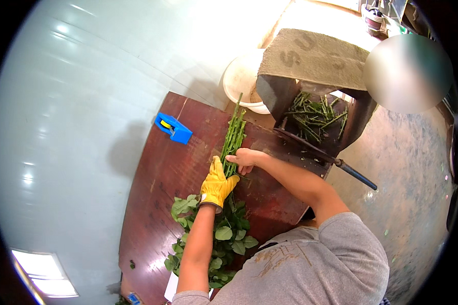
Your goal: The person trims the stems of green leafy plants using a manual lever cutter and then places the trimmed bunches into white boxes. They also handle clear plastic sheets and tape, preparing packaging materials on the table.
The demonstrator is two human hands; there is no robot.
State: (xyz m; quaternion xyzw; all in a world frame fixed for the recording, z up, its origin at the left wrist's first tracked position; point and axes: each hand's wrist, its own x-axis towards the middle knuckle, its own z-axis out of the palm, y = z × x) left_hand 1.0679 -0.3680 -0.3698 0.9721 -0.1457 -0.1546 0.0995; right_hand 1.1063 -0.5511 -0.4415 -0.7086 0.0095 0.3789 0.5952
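Note:
On the dark red table lies a bunch of leafy green stems [234, 136], bare cut ends pointing away and broad leaves [224, 234] toward me. My left hand [219, 184], in a yellow work glove, is closed around the stems at mid-length. Just beyond it, my bare right hand [246, 159] presses against the right side of the same bunch. Its thumb side lies on the stems and the other fingers curl under; whether they also hold something thin, I cannot make out. The leaves are partly hidden by my left forearm.
A blue tape dispenser [174, 128] sits at the table's far left. Far right stands a dark metal cutter with a long lever handle [359, 175], a burlap cover [310, 53] and cut stem pieces [318, 117] inside. A white bucket [239, 76] stands behind the table; a pale wall [76, 142] runs left.

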